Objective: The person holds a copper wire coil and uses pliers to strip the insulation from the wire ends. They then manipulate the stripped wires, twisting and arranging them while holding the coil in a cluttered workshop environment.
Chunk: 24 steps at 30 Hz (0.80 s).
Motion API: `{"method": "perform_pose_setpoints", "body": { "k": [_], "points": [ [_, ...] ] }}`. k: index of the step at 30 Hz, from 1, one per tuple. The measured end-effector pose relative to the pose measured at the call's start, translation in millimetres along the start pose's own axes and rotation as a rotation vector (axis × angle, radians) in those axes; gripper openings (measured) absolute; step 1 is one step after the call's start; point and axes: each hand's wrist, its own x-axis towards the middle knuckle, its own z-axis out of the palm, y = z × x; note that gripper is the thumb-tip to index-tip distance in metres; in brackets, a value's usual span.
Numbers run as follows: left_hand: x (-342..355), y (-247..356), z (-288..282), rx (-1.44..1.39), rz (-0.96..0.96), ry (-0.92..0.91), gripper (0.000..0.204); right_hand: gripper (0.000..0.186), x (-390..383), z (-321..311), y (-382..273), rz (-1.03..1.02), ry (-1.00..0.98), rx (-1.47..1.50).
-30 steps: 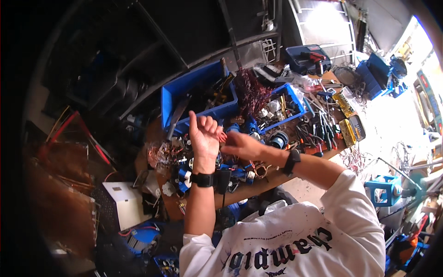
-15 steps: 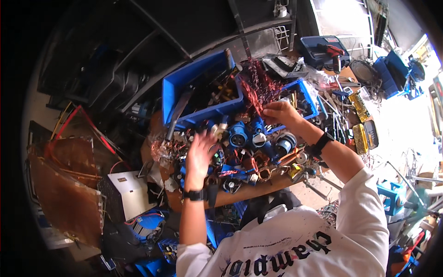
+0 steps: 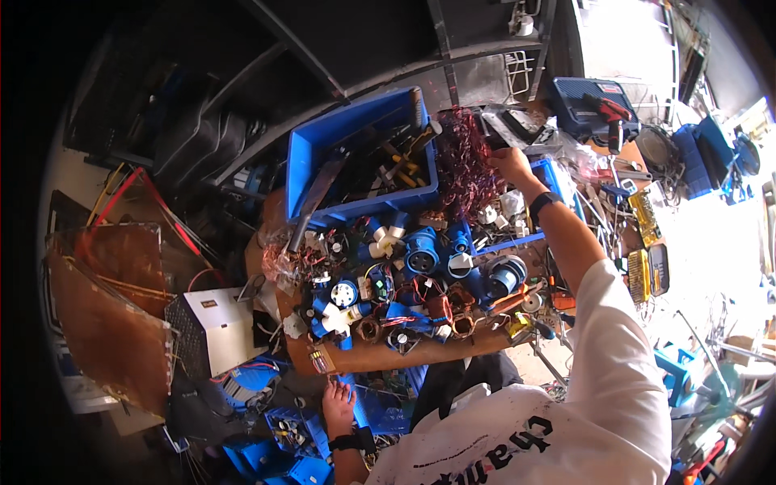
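Observation:
A bushy bundle of dark red, shiny tinsel-like strands (image 3: 469,166) hangs between the large blue bin and the smaller blue tray. My right hand (image 3: 511,166) is closed at the right side of the strands, its fingertips pinching some of them. Down by the table's front edge, my left hand (image 3: 338,402) holds nothing, with its fingers slightly apart. Blue industrial sockets (image 3: 421,250), white-and-blue plug adapters (image 3: 335,320) and copper coils lie on the table between the two hands.
The large blue bin (image 3: 361,212) holds hammers and other tools. White plugs sit in the smaller blue tray (image 3: 517,242). An opened dark tool case (image 3: 578,105) with a red-and-black drill (image 3: 615,123) stands at the back right. Blue crates lie below the brown table's edge (image 3: 388,356).
My left hand has drawn back from over the parts to below the table's front edge. My right hand has moved up and away with the strands, which hang more gathered.

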Motion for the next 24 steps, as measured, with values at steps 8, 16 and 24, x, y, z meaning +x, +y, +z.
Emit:
{"method": "perform_pose_setpoints", "body": {
  "k": [8,16,24],
  "points": [
    [-25,-3,3,0.068,0.058,0.051,0.023,0.025,-13,9,2,-0.114,0.078,-0.111],
    [-1,-1,8,0.246,0.188,-0.184,0.035,0.033,-22,-16,36,-0.127,0.150,-0.329],
    [85,-50,105,1.095,0.828,-0.264,0.050,0.028,-133,-19,-2,-0.089,-0.288,-0.059]
  ]
}}
